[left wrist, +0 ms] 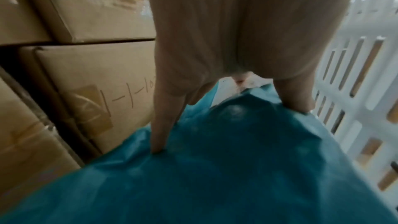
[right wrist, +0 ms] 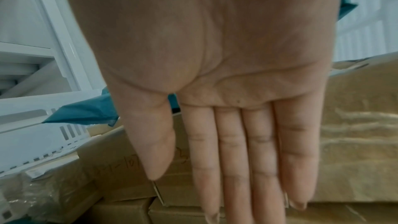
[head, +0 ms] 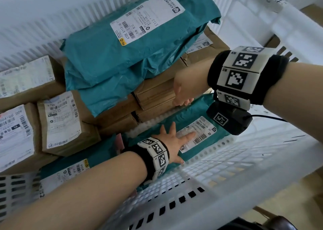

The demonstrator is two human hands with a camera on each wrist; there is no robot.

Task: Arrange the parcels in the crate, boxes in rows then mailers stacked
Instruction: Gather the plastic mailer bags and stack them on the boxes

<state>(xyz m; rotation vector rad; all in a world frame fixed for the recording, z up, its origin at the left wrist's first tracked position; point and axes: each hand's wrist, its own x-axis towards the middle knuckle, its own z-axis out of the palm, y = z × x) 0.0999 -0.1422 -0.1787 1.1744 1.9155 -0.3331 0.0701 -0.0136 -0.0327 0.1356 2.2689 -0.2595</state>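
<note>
Teal mailer (head: 206,124) is lying in the white crate (head: 236,159) beside the cardboard boxes (head: 153,93); left hand (head: 174,142) is pressing it with spread fingers, right hand (head: 183,89) is hovering flat, holding nothing.

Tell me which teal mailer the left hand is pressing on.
The teal mailer wedged between the cardboard boxes and the crate's near wall; the left hand lies spread across its label.

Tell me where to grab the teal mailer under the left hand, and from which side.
Take the mailer by its far short edge, near the right hand, coming from above. It lies flat in the slot between the boxes and the crate wall, so both long sides are probably blocked. The left hand presses flat on its label; the soft film should pinch easily.
</note>
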